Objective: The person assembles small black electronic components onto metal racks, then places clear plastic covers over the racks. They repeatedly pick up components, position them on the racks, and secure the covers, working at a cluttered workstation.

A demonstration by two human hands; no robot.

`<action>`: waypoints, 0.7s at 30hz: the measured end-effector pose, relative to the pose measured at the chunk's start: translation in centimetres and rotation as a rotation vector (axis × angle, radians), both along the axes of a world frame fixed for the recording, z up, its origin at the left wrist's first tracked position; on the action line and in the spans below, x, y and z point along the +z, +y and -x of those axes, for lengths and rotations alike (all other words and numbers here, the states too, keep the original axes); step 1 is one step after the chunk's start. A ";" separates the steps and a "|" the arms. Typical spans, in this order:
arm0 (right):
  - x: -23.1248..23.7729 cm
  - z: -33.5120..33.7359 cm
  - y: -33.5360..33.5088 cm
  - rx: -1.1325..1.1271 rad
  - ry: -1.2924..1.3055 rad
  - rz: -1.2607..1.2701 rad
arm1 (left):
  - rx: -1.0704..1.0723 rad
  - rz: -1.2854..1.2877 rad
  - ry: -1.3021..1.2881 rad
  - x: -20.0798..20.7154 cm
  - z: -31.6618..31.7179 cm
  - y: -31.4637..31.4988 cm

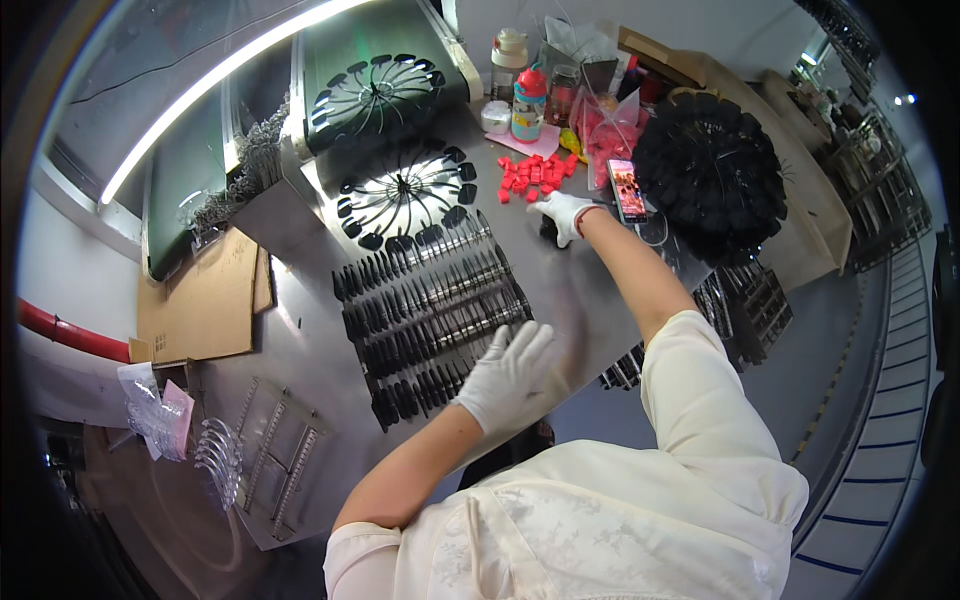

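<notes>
My left hand (508,375), in a white glove, hovers beside the near right edge of a rack (430,310) with rows of dark, slender parts. Its fingers are spread and hold nothing. Farther off, my right hand (563,215), also gloved, is at the metal table just below a scatter of small red blocks (535,175). The right fingers look bent, with a small dark patch (548,232) under them; what it is I cannot make out. Beyond the rack lies a ring of black, paddle-ended pieces (405,187).
A phone (626,190) stands right of my right hand, before a large black round bundle (712,170). A red-capped bottle (529,103), jars and a bag of red pieces (606,130) stand behind. Another ring (378,92) lies on a green belt (325,50). Cardboard (200,300) leans left.
</notes>
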State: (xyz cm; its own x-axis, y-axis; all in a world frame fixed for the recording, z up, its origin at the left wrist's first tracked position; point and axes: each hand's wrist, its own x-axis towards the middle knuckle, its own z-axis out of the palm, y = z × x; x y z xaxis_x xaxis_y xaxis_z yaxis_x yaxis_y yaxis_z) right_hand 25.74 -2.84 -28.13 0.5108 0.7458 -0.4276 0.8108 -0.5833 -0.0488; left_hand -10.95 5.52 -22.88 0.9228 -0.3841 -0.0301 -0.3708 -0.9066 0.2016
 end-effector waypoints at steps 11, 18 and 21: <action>-3.8 0.5 -1.0 -0.055 -0.062 -0.148 | -0.164 -0.120 -0.047 0.9 -0.8 -0.5; -3.8 1.3 -0.8 -0.168 -0.059 -0.186 | -0.034 0.065 -0.006 0.1 0.9 1.4; -3.3 1.2 -0.6 -0.111 -0.078 -0.092 | -0.139 -0.023 -0.027 -0.6 -0.2 -0.4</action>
